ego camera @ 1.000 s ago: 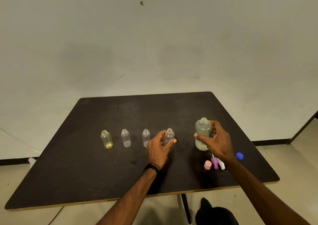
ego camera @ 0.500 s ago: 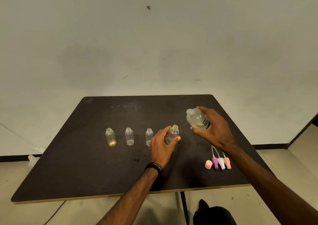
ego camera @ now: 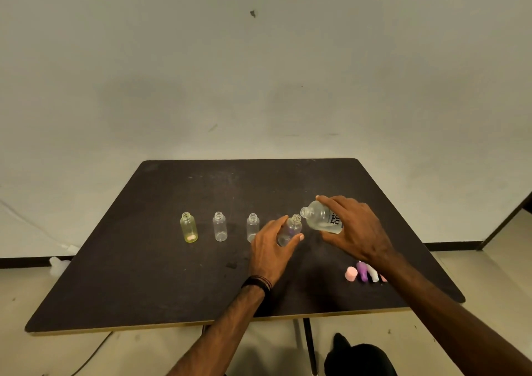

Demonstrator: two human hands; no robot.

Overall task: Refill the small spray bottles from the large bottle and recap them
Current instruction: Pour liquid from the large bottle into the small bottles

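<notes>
On the dark table (ego camera: 144, 289) stands a row of small uncapped bottles: a yellow-tinted one (ego camera: 188, 228), then two clear ones (ego camera: 220, 227) (ego camera: 252, 227). My left hand (ego camera: 272, 253) grips a fourth small clear bottle (ego camera: 290, 230), tilted a little to the right. My right hand (ego camera: 355, 230) holds the large clear bottle (ego camera: 322, 218) tipped leftward, its open mouth just above and right of the small bottle's neck. Spray caps lie by my right forearm: pink (ego camera: 351, 274), purple (ego camera: 362, 271), white (ego camera: 373, 273), and another pink one mostly hidden.
A pale wall rises behind the table. The table's front edge is near me, with a metal leg (ego camera: 309, 344) below it. A dark object (ego camera: 357, 358) sits on the floor under the front edge. A cable runs along the floor at left.
My right hand lifted the large bottle off the table, tipped it leftward and brought its mouth down to the small bottle's neck. My left hand kept its grip on the small bottle.
</notes>
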